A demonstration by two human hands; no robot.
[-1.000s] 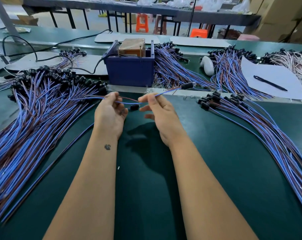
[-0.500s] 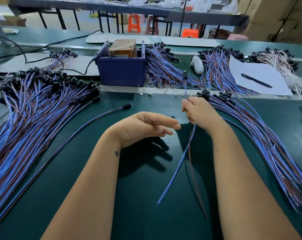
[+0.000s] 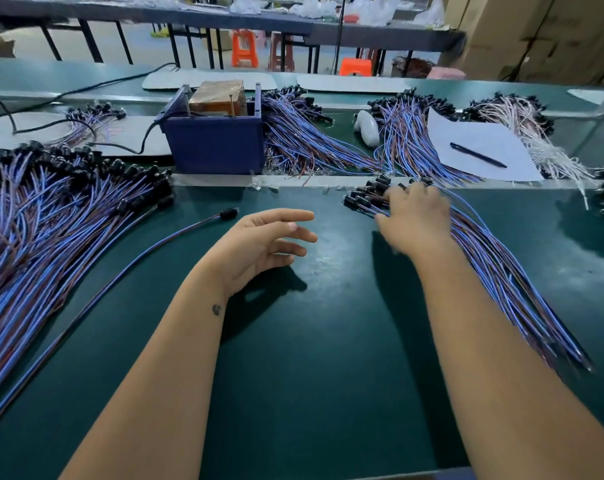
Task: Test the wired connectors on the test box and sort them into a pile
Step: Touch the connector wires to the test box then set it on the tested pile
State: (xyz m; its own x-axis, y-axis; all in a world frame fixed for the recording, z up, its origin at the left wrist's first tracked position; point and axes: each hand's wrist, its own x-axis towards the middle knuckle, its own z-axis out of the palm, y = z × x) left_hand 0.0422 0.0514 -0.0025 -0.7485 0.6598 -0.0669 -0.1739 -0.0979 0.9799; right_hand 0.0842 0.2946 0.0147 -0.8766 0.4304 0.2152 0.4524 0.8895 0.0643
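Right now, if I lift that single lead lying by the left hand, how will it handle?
The single lead probably droops: it lies in a long curve. Likely light, being thin. Its black connector may swing.

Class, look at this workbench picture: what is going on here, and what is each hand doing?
A person is sorting wired connectors at a green bench. The right hand rests on the connector ends of the bundle on the right; motion blur hides whether it grips any. The left hand hovers open above the bench and holds nothing. One single wire lies apart beside the big pile on the left. The blue test box stands behind, with no wire held to it.
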